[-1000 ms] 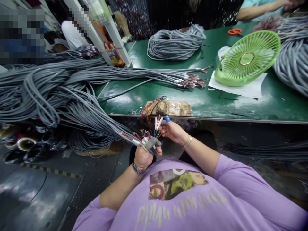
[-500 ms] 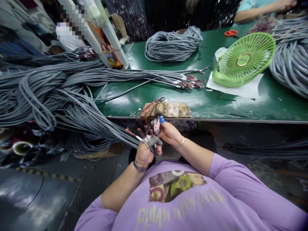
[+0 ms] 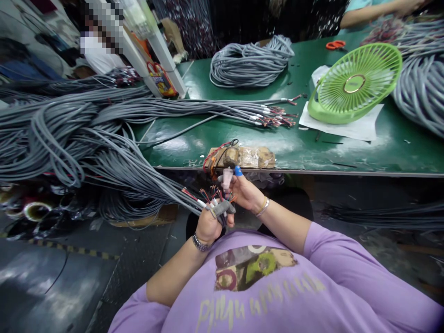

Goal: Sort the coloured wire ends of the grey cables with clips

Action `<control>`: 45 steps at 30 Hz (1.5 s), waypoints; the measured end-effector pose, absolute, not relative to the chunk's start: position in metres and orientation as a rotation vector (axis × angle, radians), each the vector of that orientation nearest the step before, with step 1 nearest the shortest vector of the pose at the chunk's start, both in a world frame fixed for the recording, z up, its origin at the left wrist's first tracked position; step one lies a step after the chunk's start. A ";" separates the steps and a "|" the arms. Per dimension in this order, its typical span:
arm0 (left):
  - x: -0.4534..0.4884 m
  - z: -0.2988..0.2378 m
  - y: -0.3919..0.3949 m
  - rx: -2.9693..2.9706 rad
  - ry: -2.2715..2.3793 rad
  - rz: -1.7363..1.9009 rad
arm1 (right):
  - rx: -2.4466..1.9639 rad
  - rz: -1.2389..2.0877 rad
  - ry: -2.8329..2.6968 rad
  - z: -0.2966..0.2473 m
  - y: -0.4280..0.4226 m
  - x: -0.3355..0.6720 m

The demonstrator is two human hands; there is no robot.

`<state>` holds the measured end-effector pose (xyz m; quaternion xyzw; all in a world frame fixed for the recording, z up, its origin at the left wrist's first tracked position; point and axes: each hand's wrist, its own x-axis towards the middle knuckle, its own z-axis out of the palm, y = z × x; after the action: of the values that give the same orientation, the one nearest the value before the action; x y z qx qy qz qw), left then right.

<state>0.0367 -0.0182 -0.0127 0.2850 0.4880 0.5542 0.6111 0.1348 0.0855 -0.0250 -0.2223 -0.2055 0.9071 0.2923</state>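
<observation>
My left hand (image 3: 209,225) is closed around a bundle of grey cables (image 3: 173,188). Its thumb wears a grey cover and lies across them. Bare coloured wire ends (image 3: 212,191) fan out above that grip. Close by on the right, my right hand (image 3: 247,193) has a blue cap on its thumb. A small pale pink piece (image 3: 227,178), smeared by motion, shows between this thumb and the fingers over the wire ends. Its exact kind cannot be made out, and the other right fingers are partly hidden.
At the green table's (image 3: 305,159) front edge sits a wooden block (image 3: 256,157) with wires. More grey cables (image 3: 194,108) lie behind it, beside a coil (image 3: 249,62). A green fan (image 3: 355,83) stands on white paper, near orange scissors (image 3: 335,45). A co-worker's arm (image 3: 369,15) reaches in at the back right.
My right hand has shifted slightly right, and the pale pink piece is now blurred and a little higher. My left hand keeps its hold on the cables. The view has shifted slightly.
</observation>
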 end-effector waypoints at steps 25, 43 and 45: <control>0.030 -0.006 -0.006 0.630 1.083 1.219 | -0.497 2.365 -0.469 -0.025 0.089 0.122; 0.038 -0.009 -0.025 0.719 1.111 1.422 | -0.518 2.455 -0.599 -0.024 0.090 0.138; 0.041 -0.008 -0.024 0.719 1.137 1.464 | -0.578 2.383 -0.648 -0.026 0.088 0.137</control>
<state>0.0407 -0.0242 -0.0078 0.3032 0.4793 0.6173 0.5453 0.1374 0.0883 -0.0255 -0.2177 -0.2438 0.8969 0.2979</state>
